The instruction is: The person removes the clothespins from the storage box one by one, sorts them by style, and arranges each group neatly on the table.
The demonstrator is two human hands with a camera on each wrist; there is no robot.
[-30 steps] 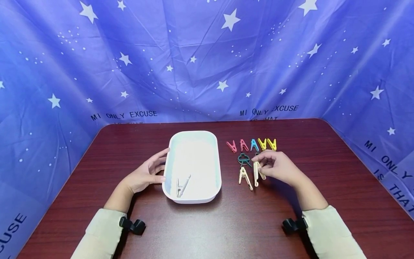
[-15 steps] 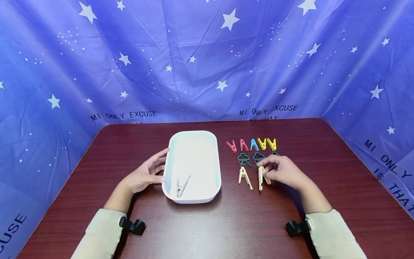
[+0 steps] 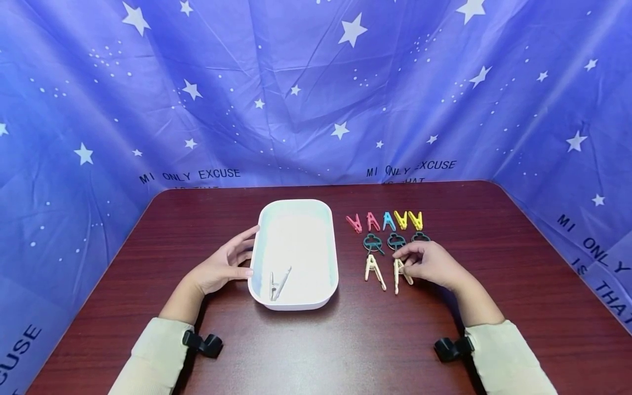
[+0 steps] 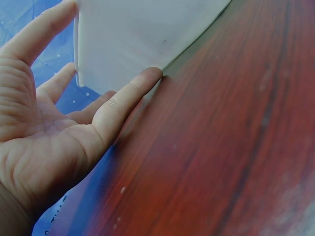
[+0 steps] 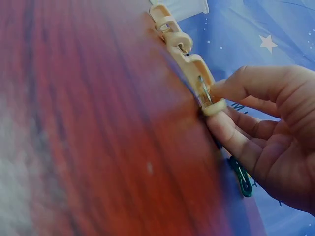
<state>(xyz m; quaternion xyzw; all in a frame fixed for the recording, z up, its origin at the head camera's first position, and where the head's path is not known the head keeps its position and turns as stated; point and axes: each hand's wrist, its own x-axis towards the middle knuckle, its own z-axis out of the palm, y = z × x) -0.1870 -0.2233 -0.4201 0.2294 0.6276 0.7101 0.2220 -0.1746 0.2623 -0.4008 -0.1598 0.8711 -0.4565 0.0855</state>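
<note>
My left hand (image 3: pixel 222 264) touches the left side of a white tray (image 3: pixel 255 291) with its fingers spread. In the left wrist view, the straight thumb (image 4: pixel 129 93) lies along the tray's outer wall (image 4: pixel 133 49). My right hand (image 3: pixel 432 264) pinches a beige clothespin (image 3: pixel 397 275) between thumb and fingers, its legs pointing toward me. Close up, the right wrist view shows the fingertips at the end of this clothespin (image 5: pixel 203 78), low at the table. Another beige clothespin (image 3: pixel 370 267) lies just left of it. Inside the tray rests a pale clothespin (image 3: pixel 274 289).
Behind the beige ones, dark green round clips (image 3: pixel 372 242) form a row, the rightmost partly covered by my right hand. Farther back lie red clothespins (image 3: pixel 372 221), a blue one (image 3: pixel 388 221) and yellow ones (image 3: pixel 416 220). A blue starry curtain (image 3: pixel 296 131) hangs behind the table (image 3: pixel 316 356).
My right hand has shifted a little right and toward me with the beige clothespin, which now lies flatter. More of the green clips shows. My left hand and the tray stay put.
</note>
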